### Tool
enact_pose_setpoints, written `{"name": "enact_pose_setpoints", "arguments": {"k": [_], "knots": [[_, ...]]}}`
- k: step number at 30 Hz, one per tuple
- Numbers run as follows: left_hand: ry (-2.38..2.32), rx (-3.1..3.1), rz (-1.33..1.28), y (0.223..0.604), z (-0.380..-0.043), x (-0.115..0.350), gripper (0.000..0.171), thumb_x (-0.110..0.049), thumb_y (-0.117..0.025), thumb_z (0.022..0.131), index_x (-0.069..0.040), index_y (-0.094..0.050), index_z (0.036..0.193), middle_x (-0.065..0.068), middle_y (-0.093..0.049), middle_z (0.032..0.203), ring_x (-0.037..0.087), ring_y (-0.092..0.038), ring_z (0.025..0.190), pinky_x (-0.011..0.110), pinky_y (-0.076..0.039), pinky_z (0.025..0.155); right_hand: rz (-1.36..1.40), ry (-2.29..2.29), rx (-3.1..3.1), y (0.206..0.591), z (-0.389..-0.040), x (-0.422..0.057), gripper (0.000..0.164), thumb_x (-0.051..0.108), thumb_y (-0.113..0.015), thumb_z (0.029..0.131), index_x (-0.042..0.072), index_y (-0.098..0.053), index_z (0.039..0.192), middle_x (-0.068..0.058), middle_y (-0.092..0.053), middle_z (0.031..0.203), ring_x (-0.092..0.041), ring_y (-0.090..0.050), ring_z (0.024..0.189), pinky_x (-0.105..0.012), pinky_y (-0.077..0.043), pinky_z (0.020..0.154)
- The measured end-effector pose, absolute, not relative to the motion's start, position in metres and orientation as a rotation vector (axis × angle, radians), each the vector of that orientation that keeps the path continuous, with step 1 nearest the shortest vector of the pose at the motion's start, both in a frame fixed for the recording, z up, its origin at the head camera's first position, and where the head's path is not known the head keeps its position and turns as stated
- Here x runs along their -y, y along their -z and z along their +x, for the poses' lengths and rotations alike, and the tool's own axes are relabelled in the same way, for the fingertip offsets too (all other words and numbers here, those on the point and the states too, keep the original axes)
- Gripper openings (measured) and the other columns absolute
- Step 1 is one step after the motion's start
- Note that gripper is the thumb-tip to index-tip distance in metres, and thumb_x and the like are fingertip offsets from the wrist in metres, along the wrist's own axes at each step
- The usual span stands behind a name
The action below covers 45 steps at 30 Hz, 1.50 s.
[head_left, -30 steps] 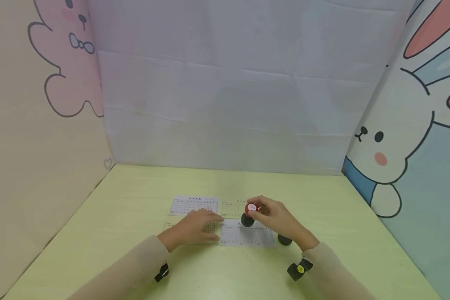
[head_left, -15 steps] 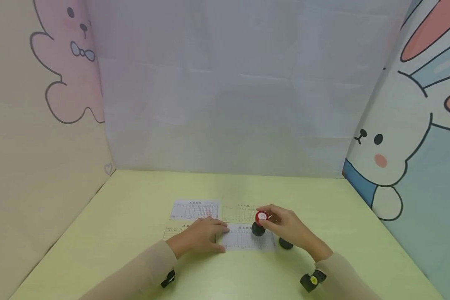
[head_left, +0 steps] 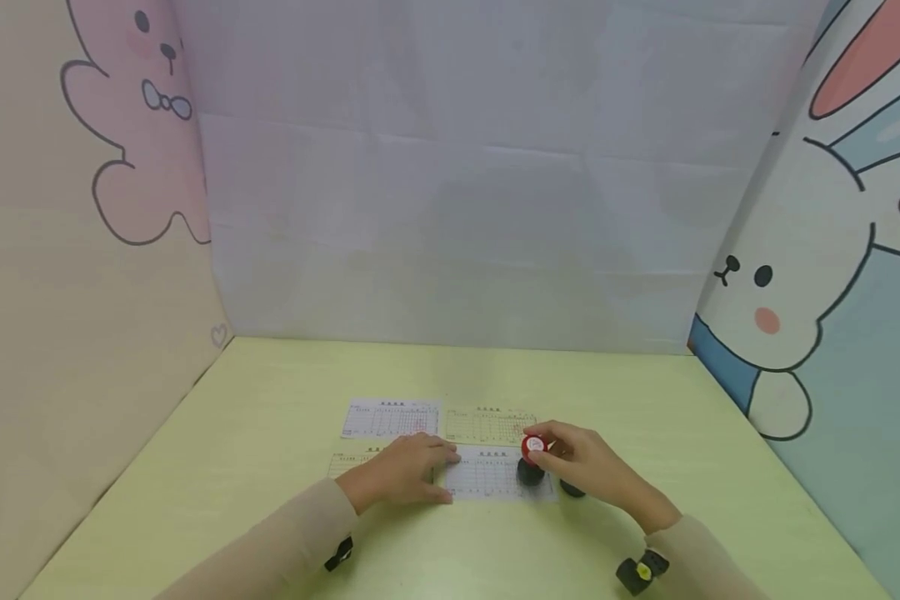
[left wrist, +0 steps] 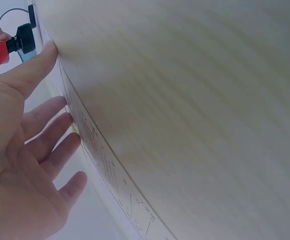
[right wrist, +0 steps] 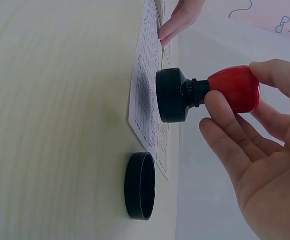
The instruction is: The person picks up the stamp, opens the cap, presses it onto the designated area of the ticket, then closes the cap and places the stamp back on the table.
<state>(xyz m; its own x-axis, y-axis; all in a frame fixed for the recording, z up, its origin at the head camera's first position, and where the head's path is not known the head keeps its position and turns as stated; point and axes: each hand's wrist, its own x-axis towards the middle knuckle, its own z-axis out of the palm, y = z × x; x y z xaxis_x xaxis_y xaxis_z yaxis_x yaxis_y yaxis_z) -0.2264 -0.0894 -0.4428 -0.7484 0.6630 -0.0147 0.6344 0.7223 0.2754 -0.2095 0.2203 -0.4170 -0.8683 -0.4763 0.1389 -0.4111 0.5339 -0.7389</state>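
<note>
My right hand (head_left: 596, 467) grips a stamp (head_left: 534, 450) by its red knob, thumb and fingers around it. The stamp's round black base faces down, low over the right part of the front-right white form (head_left: 483, 479); whether it touches the paper I cannot tell. In the right wrist view the stamp (right wrist: 233, 90) shows its black neck and wide base. A round black cap (right wrist: 139, 186) lies on the table beside that form. My left hand (head_left: 405, 471) rests with extended fingers across the front-left yellowish form (head_left: 348, 462), fingertips at the white form's left edge.
Behind these lie a white form (head_left: 390, 419) on the left and a yellowish form (head_left: 483, 425) on the right, both with faint reddish marks. The pale yellow table (head_left: 285, 383) meets a white back wall and cartoon-printed side walls.
My right hand has carried the stamp rightward and nearer to me over the front-right form. The left hand has shifted slightly right. The cap stays on the table.
</note>
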Motion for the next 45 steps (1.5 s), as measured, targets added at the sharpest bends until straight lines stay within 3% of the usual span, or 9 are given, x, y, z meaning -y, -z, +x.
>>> {"name": "enact_pose_setpoints", "arguments": {"k": [10,45], "knots": [[-0.397,-2.819,1.089,0.4425,-0.2260,0.0904,0.059,-0.046,-0.076,0.087,-0.014,-0.063,0.136,0.001,-0.056,0.144,0.026,-0.049,0.134,0.048,-0.038,0.110,-0.797,1.266,-2.660,0.4210,-0.2081,-0.2225,0.042,0.029,-0.067,0.098,0.002,-0.062,0.130,0.002,-0.068,0.100,-0.014,-0.066,0.083,-0.027,-0.055,0.070],[-0.413,-2.805,1.088,0.4495,-0.2317,0.0918,0.059,-0.047,-0.075,0.087,-0.015,-0.063,0.136,0.001,-0.055,0.144,0.026,-0.048,0.135,0.046,-0.036,0.113,-0.784,1.292,-2.620,0.4270,-0.2062,-0.2273,0.039,0.024,-0.066,0.099,0.000,-0.061,0.130,-0.001,-0.068,0.105,-0.017,-0.065,0.089,-0.027,-0.054,0.073]]}}
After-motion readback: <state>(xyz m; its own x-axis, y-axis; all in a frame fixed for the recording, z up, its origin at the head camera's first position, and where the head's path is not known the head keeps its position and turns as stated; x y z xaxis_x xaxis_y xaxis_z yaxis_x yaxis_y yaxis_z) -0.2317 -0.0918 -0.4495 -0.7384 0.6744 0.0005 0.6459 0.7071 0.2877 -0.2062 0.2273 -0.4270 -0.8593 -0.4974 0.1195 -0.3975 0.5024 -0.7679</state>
